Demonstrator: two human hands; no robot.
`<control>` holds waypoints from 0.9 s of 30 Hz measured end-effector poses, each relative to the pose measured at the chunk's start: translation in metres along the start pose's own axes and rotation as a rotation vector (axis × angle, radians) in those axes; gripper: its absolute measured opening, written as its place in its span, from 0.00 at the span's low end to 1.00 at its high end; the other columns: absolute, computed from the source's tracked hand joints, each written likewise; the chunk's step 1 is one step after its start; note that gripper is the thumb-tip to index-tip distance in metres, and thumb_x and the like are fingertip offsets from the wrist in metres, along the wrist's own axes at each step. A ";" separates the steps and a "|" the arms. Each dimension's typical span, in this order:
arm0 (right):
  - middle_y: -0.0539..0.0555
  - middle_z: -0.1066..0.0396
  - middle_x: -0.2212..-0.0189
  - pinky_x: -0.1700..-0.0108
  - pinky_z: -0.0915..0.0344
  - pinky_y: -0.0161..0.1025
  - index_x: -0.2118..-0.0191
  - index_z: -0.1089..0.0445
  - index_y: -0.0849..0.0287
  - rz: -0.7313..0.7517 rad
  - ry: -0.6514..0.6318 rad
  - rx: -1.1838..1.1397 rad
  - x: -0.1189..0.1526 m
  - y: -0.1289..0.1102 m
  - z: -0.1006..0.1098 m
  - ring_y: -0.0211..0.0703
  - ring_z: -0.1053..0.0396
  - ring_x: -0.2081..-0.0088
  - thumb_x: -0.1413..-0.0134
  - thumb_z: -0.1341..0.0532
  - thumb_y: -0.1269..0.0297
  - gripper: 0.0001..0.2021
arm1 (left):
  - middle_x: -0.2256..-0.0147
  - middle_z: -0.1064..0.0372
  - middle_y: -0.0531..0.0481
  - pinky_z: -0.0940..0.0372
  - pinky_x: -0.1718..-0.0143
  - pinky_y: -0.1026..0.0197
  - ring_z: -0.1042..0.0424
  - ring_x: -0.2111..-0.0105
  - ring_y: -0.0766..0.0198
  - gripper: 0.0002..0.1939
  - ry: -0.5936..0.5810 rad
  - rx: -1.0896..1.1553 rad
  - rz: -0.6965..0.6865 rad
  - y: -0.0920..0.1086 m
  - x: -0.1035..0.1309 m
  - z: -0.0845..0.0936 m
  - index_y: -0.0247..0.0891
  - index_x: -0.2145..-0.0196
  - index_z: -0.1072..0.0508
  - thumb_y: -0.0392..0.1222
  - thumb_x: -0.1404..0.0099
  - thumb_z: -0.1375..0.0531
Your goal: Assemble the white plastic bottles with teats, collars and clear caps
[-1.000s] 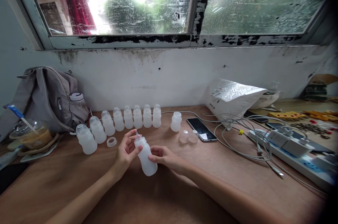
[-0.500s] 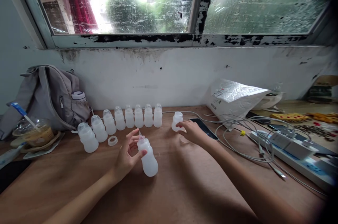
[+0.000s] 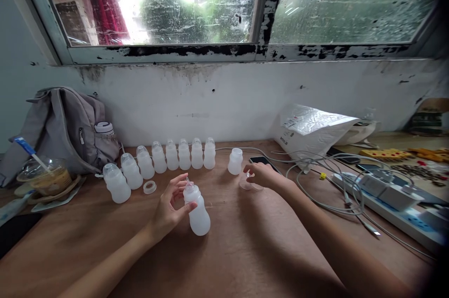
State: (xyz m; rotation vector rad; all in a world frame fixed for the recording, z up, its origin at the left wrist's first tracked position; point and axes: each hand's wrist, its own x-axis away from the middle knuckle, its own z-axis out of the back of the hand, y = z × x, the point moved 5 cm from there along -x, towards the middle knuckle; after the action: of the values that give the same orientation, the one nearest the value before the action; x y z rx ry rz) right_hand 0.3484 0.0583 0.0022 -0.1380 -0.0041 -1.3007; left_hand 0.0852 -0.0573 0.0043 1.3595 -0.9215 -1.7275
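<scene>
My left hand [image 3: 173,204] steadies a frosted baby bottle [image 3: 199,216] on the table, thumb on its shoulder and fingers behind its neck. A clear nipple [image 3: 188,181] stands up from the mouth of this bottle, close to my index finger. Further right, my right hand [image 3: 261,174] pinches at the top of a clear nipple [image 3: 245,182] with a wide round base, low over the table; the fingertips partly cover it. Just behind it is an open frosted bottle [image 3: 235,162] without a top. A white screw ring [image 3: 149,187] lies left of my left hand.
Several capped bottles [image 3: 184,155] form a row along the back left. A phone [image 3: 264,163] lies beyond my right hand. Cables [image 3: 315,195], a power strip [image 3: 389,209] and a silver bag [image 3: 308,129] occupy the right. A drink cup [image 3: 49,178] and a backpack [image 3: 66,125] stand left.
My right hand has moved from the open bottle, slightly right and toward me, down to the clear nipple. My left hand and its bottle are nearly unmoved.
</scene>
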 end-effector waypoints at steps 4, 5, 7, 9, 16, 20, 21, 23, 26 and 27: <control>0.57 0.30 0.64 0.61 0.44 0.44 0.62 0.32 0.57 0.009 0.024 -0.050 0.002 -0.003 0.004 0.52 0.36 0.59 0.57 0.41 0.69 0.12 | 0.57 0.36 0.46 0.39 0.52 0.52 0.34 0.56 0.59 0.29 -0.002 0.004 -0.008 0.002 0.000 -0.001 0.42 0.49 0.46 0.38 0.47 0.39; 0.57 0.31 0.64 0.61 0.43 0.43 0.63 0.32 0.57 0.026 0.038 -0.097 0.003 -0.006 0.007 0.51 0.36 0.60 0.57 0.41 0.68 0.12 | 0.57 0.36 0.46 0.39 0.53 0.52 0.34 0.56 0.59 0.29 -0.002 0.000 -0.010 0.002 0.001 -0.001 0.43 0.50 0.46 0.37 0.47 0.39; 0.56 0.31 0.66 0.62 0.41 0.41 0.62 0.32 0.57 0.093 0.070 -0.257 0.008 -0.014 0.017 0.48 0.35 0.62 0.56 0.41 0.66 0.11 | 0.57 0.35 0.47 0.39 0.53 0.52 0.34 0.56 0.59 0.29 0.001 -0.019 -0.017 0.003 0.001 -0.001 0.43 0.50 0.45 0.37 0.48 0.38; 0.56 0.31 0.66 0.63 0.39 0.38 0.61 0.32 0.58 0.205 0.106 -0.477 0.017 -0.027 0.031 0.44 0.34 0.64 0.54 0.42 0.62 0.12 | 0.58 0.35 0.47 0.38 0.54 0.53 0.34 0.56 0.59 0.29 0.003 -0.042 -0.035 0.005 0.002 -0.001 0.44 0.50 0.45 0.37 0.48 0.38; 0.52 0.33 0.66 0.67 0.38 0.36 0.58 0.38 0.57 0.479 0.255 -1.034 0.066 -0.081 0.072 0.37 0.35 0.67 0.53 0.41 0.59 0.15 | 0.56 0.35 0.47 0.36 0.57 0.55 0.34 0.56 0.59 0.29 -0.054 -0.156 -0.147 0.011 0.008 -0.010 0.45 0.51 0.44 0.36 0.49 0.37; 0.52 0.33 0.66 0.65 0.38 0.35 0.62 0.36 0.58 0.617 0.264 -1.020 0.087 -0.107 0.076 0.37 0.36 0.66 0.52 0.41 0.62 0.10 | 0.56 0.35 0.47 0.36 0.57 0.56 0.34 0.57 0.59 0.27 -0.088 -0.194 -0.248 0.014 0.014 -0.018 0.44 0.52 0.43 0.35 0.48 0.38; 0.52 0.33 0.66 0.64 0.38 0.36 0.62 0.36 0.58 0.641 0.259 -0.990 0.091 -0.112 0.076 0.37 0.36 0.66 0.51 0.41 0.63 0.10 | 0.56 0.35 0.46 0.37 0.57 0.56 0.33 0.58 0.59 0.26 -0.094 -0.202 -0.265 0.014 0.015 -0.020 0.43 0.52 0.42 0.35 0.47 0.39; 0.52 0.33 0.65 0.63 0.38 0.36 0.61 0.35 0.58 0.667 0.259 -0.926 0.096 -0.120 0.074 0.36 0.36 0.66 0.50 0.42 0.63 0.10 | 0.56 0.35 0.45 0.37 0.57 0.56 0.34 0.58 0.59 0.25 -0.104 -0.211 -0.275 0.014 0.017 -0.022 0.42 0.52 0.42 0.35 0.46 0.40; 0.52 0.32 0.65 0.63 0.38 0.36 0.60 0.34 0.57 0.673 0.282 -0.861 0.101 -0.126 0.073 0.37 0.37 0.66 0.51 0.41 0.63 0.10 | 0.57 0.35 0.45 0.37 0.57 0.55 0.35 0.58 0.58 0.24 -0.122 -0.195 -0.259 0.014 0.018 -0.023 0.41 0.51 0.42 0.36 0.45 0.41; 0.51 0.32 0.65 0.63 0.38 0.36 0.60 0.34 0.57 0.673 0.288 -0.851 0.102 -0.127 0.073 0.36 0.36 0.66 0.51 0.41 0.63 0.10 | 0.57 0.36 0.45 0.38 0.56 0.55 0.35 0.57 0.58 0.23 -0.126 -0.188 -0.249 0.013 0.018 -0.024 0.41 0.51 0.42 0.36 0.45 0.41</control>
State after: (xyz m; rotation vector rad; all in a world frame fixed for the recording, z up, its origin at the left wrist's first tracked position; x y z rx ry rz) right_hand 0.2591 -0.0646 0.0958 -0.6184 0.7848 -0.5682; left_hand 0.1070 -0.0812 0.0040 1.2956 -0.6569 -2.0523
